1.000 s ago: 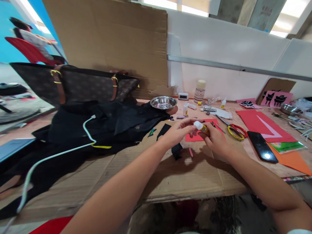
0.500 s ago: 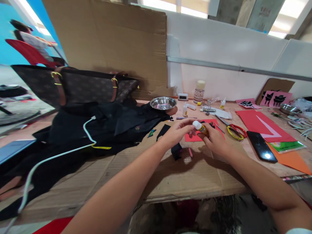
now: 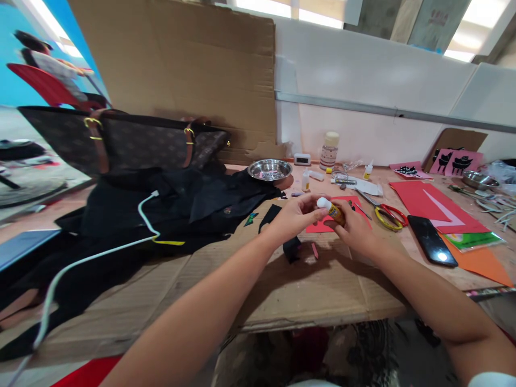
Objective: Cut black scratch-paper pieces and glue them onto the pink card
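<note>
My right hand (image 3: 355, 228) is closed round a glue stick (image 3: 334, 212) with a yellow body, its white end tilted up and to the left. Close to that white end, my left hand (image 3: 296, 217) has its thumb and fingers drawn together. Whatever they may pinch is hidden. Beneath both hands lies a red paper sheet (image 3: 320, 228), with small dark pieces on it partly covered by my right hand. Black strips (image 3: 291, 250) and a small pink strip (image 3: 314, 250) rest on the cardboard in front.
To the right are scissors (image 3: 389, 216), a phone (image 3: 432, 241) and red paper (image 3: 415, 200). A metal bowl (image 3: 270, 170) and small glue bottle (image 3: 305, 181) stand behind my hands. Black cloth (image 3: 161, 215), a white cable (image 3: 100, 254) and a handbag (image 3: 149, 142) occupy the left. Another person (image 3: 52, 64) sits far left.
The glue stick has shifted very slightly left and down in my right hand. Both hands otherwise keep nearly the same place.
</note>
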`<state>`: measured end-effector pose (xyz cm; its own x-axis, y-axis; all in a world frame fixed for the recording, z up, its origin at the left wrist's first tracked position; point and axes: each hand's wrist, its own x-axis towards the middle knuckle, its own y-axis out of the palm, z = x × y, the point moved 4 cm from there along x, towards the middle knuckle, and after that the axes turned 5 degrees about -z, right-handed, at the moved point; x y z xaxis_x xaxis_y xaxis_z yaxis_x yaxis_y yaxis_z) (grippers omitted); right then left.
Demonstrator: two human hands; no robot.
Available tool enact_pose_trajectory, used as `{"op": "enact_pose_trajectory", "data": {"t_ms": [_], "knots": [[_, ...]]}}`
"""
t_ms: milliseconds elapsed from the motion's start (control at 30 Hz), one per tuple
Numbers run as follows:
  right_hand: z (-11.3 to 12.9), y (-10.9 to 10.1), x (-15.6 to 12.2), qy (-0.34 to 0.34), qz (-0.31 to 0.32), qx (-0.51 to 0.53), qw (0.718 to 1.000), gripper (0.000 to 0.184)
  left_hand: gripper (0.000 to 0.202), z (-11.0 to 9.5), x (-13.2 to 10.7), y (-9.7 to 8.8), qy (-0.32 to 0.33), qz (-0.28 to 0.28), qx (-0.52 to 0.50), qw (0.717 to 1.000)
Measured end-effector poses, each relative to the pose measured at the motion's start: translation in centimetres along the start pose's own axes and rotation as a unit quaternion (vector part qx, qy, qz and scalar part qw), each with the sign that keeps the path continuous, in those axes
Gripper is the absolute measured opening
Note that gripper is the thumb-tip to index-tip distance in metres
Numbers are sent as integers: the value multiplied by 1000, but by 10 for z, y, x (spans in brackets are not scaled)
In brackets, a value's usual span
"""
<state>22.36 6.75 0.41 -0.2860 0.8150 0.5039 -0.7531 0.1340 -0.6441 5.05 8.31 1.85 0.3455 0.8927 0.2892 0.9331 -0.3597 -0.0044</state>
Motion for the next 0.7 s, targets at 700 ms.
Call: {"op": "enact_pose_trajectory", "data": {"t_ms": [700], "knots": [[-14,-5,-5,134,113,273,946,55,25,-19,-59,41,57,169,553,814]]}}
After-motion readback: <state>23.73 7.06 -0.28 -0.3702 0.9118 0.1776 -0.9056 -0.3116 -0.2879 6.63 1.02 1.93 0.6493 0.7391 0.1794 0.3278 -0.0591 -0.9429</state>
